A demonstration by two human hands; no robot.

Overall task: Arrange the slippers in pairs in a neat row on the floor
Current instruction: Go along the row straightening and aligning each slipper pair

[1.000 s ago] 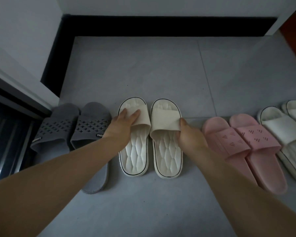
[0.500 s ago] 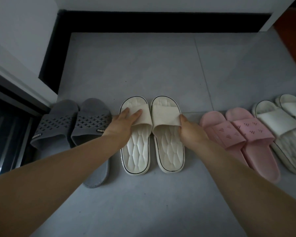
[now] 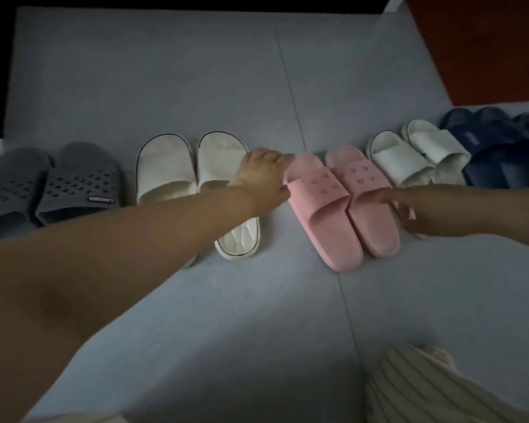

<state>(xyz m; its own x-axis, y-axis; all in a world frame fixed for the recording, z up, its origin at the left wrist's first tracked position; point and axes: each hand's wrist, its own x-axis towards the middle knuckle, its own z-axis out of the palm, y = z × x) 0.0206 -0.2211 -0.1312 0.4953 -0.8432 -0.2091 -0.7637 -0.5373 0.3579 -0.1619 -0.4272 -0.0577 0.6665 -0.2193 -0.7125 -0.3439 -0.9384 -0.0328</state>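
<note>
Slippers stand in a row on the grey floor (image 3: 196, 71). From the left: a grey perforated pair (image 3: 74, 184), a cream pair with dark trim (image 3: 165, 169), a pink pair, a white pair (image 3: 403, 160) and navy slippers (image 3: 495, 148). My left hand (image 3: 263, 175) reaches across the cream pair and closes on the strap edge of the left pink slipper (image 3: 321, 209), which lies angled with its heel to the right. My right hand (image 3: 419, 209) touches the outer side of the right pink slipper (image 3: 371, 221). Motion blur hides whether it grips.
A black skirting (image 3: 196, 1) runs along the far wall. A red-brown surface (image 3: 486, 47) fills the top right corner. My knee in striped cloth (image 3: 425, 392) is at the bottom right. Bare floor lies in front of and behind the row.
Both hands have let go of the cream pair and moved right to the pink pair. The view has swung right, and the navy slippers have come into sight.
</note>
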